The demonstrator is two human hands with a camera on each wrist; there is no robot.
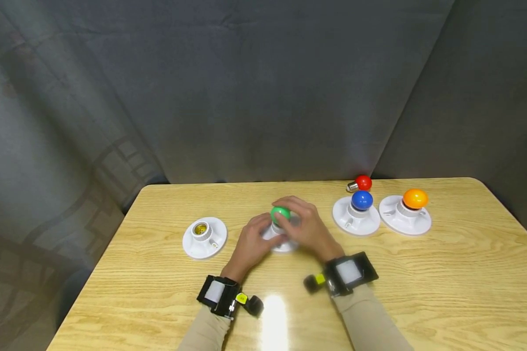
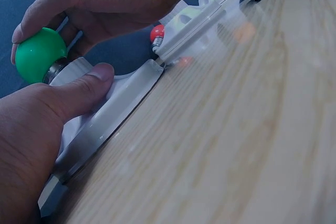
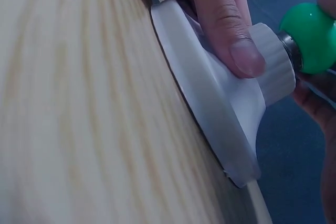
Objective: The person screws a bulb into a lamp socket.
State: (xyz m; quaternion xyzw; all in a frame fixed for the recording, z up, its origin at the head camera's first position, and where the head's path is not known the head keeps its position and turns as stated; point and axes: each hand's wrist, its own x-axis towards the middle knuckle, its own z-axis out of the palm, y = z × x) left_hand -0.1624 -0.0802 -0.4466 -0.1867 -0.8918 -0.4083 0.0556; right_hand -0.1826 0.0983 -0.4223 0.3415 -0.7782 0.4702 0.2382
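A green light bulb (image 1: 281, 214) stands in the collar of a round white lamp socket (image 3: 210, 103) in the middle of the wooden table. My left hand (image 1: 252, 242) grips that socket from the left, its thumb pressed on the base beside the collar. Fingers of my right hand (image 1: 308, 225) pinch the bulb's glass from above and the right. A band of the bulb's metal screw cap shows above the collar in both wrist views. The socket's far side is hidden behind the hands.
To the left sits a white socket (image 1: 215, 234) without a bulb. On the right, one socket (image 1: 360, 225) carries a blue bulb (image 1: 362, 200) and another (image 1: 410, 225) an orange bulb (image 1: 415, 199). A red bulb (image 1: 363, 183) lies near the table's back edge, before a grey curtain (image 1: 263, 97).
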